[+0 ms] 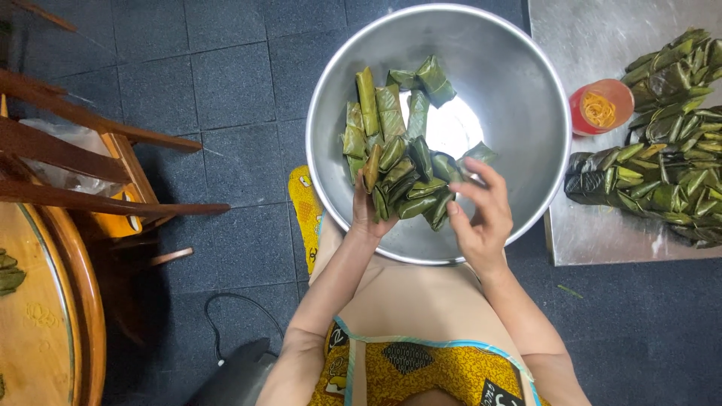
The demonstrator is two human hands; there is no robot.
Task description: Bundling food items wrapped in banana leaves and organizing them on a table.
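Both hands over big round shiny metal bowl (526,90).
Left hand (366,214) closed around bunch of green leaf-wrapped parcels (402,188) above bowl's near side, keeping them bunched; right hand (481,214) open, fingers spread beside bunch.

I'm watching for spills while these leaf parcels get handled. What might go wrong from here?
1. The left hand grips a loose handful of leaf-wrapped parcels over the steel bowl; with the right hand open beside them, some may slip out.
2. The bowl seems to rest on the person's lap, so it might tip.
3. The orange cup sits close to the parcel pile and could be knocked.
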